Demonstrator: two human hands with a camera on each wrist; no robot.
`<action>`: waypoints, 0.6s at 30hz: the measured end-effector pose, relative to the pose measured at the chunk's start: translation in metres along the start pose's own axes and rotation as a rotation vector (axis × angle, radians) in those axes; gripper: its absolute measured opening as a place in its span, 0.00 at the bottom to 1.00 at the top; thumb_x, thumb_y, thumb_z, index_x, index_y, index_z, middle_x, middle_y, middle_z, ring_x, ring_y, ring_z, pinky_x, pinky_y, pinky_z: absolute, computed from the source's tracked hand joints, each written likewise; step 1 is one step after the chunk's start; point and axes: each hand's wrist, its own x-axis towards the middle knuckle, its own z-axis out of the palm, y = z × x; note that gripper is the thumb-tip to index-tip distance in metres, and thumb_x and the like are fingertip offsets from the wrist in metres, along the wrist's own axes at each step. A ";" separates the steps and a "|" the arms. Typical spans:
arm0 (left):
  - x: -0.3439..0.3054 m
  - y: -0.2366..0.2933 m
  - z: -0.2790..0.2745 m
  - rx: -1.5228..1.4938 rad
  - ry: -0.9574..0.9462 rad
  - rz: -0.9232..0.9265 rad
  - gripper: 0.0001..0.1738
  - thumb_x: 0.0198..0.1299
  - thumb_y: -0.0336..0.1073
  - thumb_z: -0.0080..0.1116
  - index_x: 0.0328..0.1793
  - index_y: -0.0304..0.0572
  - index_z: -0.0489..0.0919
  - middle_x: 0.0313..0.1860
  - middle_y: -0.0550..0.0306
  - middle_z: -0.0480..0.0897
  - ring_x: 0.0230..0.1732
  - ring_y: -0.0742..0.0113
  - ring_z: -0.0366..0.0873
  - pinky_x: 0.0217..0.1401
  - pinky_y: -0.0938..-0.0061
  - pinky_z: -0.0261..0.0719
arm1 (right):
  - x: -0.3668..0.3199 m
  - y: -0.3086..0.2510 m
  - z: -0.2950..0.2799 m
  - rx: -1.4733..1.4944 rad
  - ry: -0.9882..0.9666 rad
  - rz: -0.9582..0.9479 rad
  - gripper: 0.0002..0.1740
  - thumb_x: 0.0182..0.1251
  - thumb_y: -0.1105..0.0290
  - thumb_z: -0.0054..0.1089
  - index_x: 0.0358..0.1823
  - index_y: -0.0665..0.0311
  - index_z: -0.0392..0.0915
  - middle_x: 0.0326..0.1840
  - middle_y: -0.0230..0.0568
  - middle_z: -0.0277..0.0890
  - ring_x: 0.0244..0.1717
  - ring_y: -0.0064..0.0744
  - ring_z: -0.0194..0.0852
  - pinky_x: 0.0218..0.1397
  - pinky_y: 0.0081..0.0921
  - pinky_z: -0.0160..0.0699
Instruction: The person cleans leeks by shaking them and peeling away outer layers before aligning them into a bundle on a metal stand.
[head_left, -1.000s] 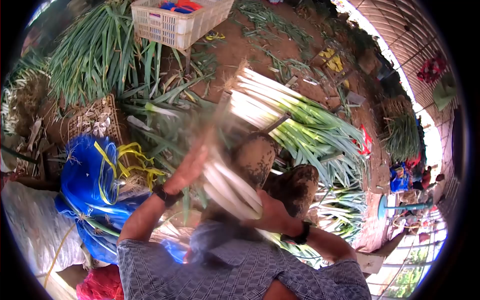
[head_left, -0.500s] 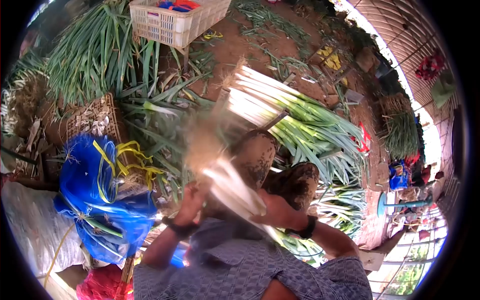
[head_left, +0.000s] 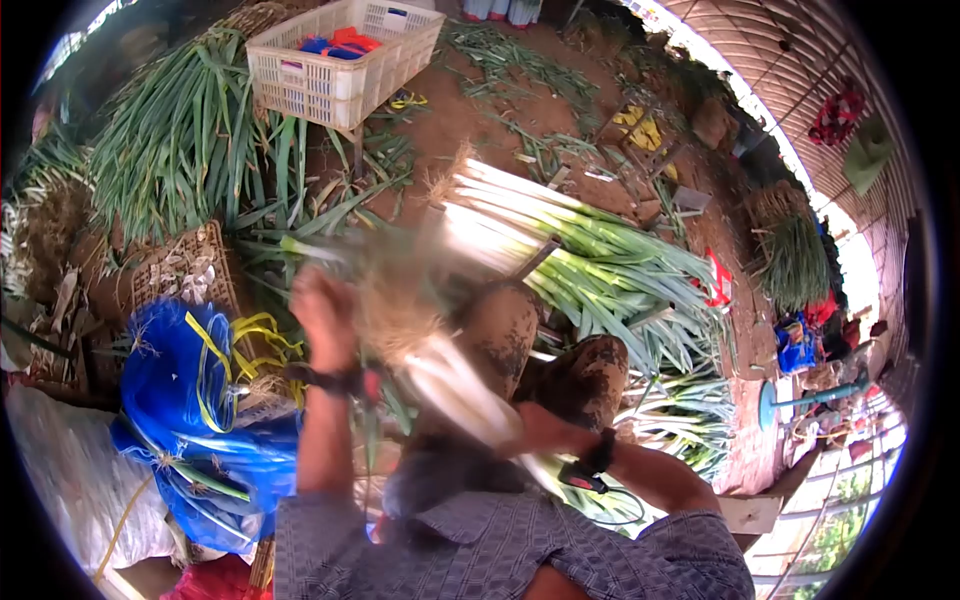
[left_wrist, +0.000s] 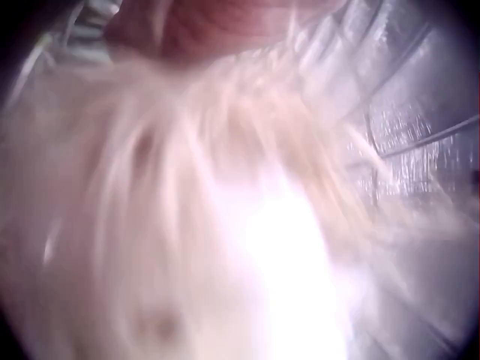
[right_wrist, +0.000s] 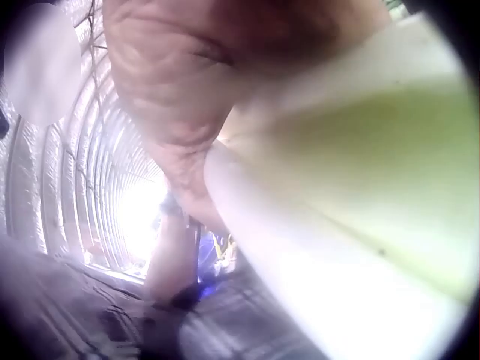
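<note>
In the head view my right hand (head_left: 535,430) grips a bundle of white leek stalks (head_left: 455,385) low on its shafts, holding it slanted up to the left over my muddy knees (head_left: 510,330). The bundle's hairy root end (head_left: 395,310) is motion-blurred. My left hand (head_left: 322,305) is raised right beside those roots; blur hides how its fingers lie. The left wrist view shows only a pale smear of roots (left_wrist: 225,225) under a bit of hand (left_wrist: 217,30). The right wrist view shows my palm (right_wrist: 187,90) pressed on pale green-white stalks (right_wrist: 360,195).
A stacked row of cleaned leeks (head_left: 580,250) lies on the dirt ahead. A white plastic crate (head_left: 340,60) stands at the top, a heap of green leeks (head_left: 170,130) to its left. Blue net bags (head_left: 190,400) and a woven basket (head_left: 185,265) sit on my left.
My left hand dropped towards my lap, then rose again up and left to the root end. The bundle stayed in my right hand, its root end shaking.
</note>
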 end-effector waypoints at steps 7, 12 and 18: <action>-0.051 0.021 0.019 0.729 -0.409 0.153 0.21 0.71 0.40 0.59 0.65 0.39 0.73 0.53 0.54 0.80 0.59 0.67 0.74 0.64 0.68 0.73 | -0.019 -0.022 -0.044 0.145 0.374 -0.317 0.41 0.57 0.61 0.74 0.70 0.68 0.66 0.45 0.46 0.83 0.42 0.36 0.84 0.48 0.35 0.84; -0.129 0.017 0.137 0.076 -0.177 -0.549 0.24 0.61 0.36 0.66 0.60 0.34 0.72 0.47 0.47 0.81 0.42 0.59 0.83 0.40 0.66 0.86 | 0.005 -0.052 -0.003 -0.347 0.528 -0.167 0.36 0.53 0.53 0.74 0.54 0.68 0.66 0.40 0.61 0.77 0.45 0.56 0.81 0.47 0.45 0.80; -0.110 0.011 0.121 -0.082 -0.222 -0.704 0.20 0.61 0.40 0.60 0.51 0.29 0.76 0.39 0.44 0.82 0.33 0.49 0.83 0.37 0.56 0.86 | 0.004 -0.010 -0.026 -0.042 0.125 -0.194 0.50 0.45 0.44 0.82 0.64 0.70 0.72 0.53 0.48 0.81 0.55 0.38 0.79 0.62 0.34 0.76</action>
